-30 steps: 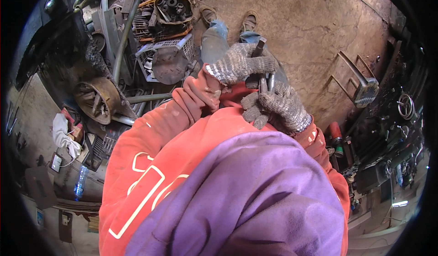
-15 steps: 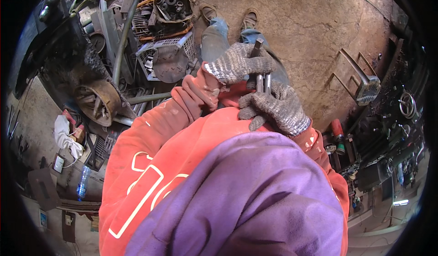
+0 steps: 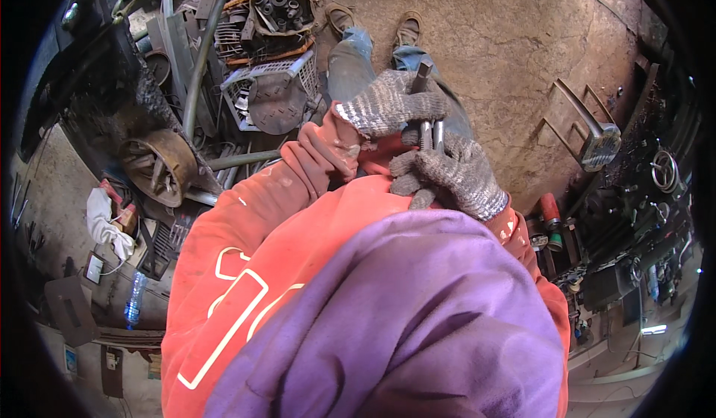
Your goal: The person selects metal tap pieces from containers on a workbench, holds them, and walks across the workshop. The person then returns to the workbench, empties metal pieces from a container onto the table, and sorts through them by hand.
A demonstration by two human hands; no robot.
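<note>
Two gloved hands (image 3: 391,105) (image 3: 462,172) hold metal pieces (image 3: 438,134) (floor (image 3: 514,67) stretching wide beyond).

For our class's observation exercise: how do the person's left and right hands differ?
The left hand is farther from the torso, the right hand nearer. The left's fingers point right, the right's left. The left grips a dark metal bar; the right meets two shiny bars. Both wear mottled knit gloves.

Grey-and-white mottled gloves (image 3: 384,105), silvery rods (image 3: 438,132), orange-red sweatshirt (image 3: 201,284) (cream outlines across it), plain purple cloth (image 3: 418,299)
</note>
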